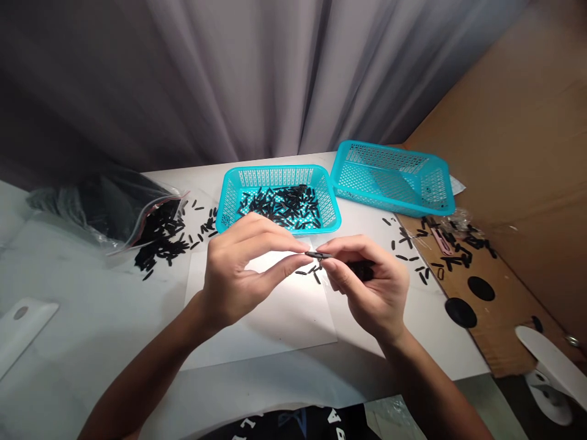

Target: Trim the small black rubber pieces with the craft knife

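Note:
Between both hands, a small slim black oblong piece (318, 255) is held level above a white sheet (257, 330). My left hand (243, 263) pinches its left end between thumb and forefinger. At the other end, the thumb and forefinger of my right hand (371, 275) grip it. More black pieces (361, 269) show dark in the curled fingers of my right hand, partly hidden. A few loose black pieces (316, 272) lie on the sheet below. Just beyond the hands stands a turquoise basket (279, 171) with many similar black pieces inside.
A second turquoise basket (394, 198) sits at the back right. On the left, an open clear bag (114, 208) spills black pieces (160, 244) onto the table. Scattered pieces, a pink item (443, 242) and black discs (461, 313) lie right. A grey curtain (257, 79) hangs behind.

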The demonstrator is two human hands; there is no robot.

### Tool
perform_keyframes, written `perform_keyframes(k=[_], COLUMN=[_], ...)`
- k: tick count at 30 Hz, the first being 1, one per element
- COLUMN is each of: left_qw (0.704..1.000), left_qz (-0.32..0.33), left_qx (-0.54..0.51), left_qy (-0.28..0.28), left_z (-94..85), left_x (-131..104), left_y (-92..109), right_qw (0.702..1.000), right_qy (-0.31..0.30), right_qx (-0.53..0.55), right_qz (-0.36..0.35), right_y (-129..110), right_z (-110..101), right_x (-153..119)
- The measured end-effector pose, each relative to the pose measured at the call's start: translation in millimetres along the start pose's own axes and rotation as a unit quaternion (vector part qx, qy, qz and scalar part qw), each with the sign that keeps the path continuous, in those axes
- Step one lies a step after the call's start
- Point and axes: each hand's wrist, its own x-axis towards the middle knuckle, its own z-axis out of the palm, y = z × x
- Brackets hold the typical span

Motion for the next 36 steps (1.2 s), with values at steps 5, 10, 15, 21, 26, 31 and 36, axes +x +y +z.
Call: perform_keyframes(k=[5, 10, 15, 21, 26, 31, 36], left_qw=[1.0, 1.0, 1.0, 1.0, 1.0, 1.0, 0.999], left_qz=[0.01, 0.023, 0.022, 0.018, 0.022, 0.024, 0.021], left_qx=[0.005, 0.001, 0.001, -0.018, -0.017, -0.017, -0.019], left_qy=[-0.001, -0.001, -0.008, -0.01, -0.008, -0.009, -0.014], left_z=[-1.1, -2.2, -3.4, -2.4, -1.9, -2.1, -2.7], left_x=[0.5, 1.6, 2.5, 1.6, 1.2, 1.1, 0.9], left_y=[0.7, 2.1, 4.2, 4.0, 3.7, 3.9, 3.9], right_qw=[1.0, 0.999, 0.999, 0.999, 0.999, 0.999, 0.999], right_qy=[0.004, 0.003, 0.001, -0.006, -0.006, -0.005, -0.007], right_qx=[-0.016, -0.02, -0.02, -0.005, -0.003, -0.001, -0.009], right_qz=[-0.01, -0.025, -0.033, -0.034, -0.041, -0.049, -0.051], right_y=[-0.7, -0.9, 0.3, 1.2, -0.1, -1.8, -3.0], right_z=[-1.4, -2.3, -3.2, -3.5, -2.7, -3.0, -4.2], right_x=[-0.1, -0.3, -1.0, -1.2, -0.6, -1.1, -1.3])
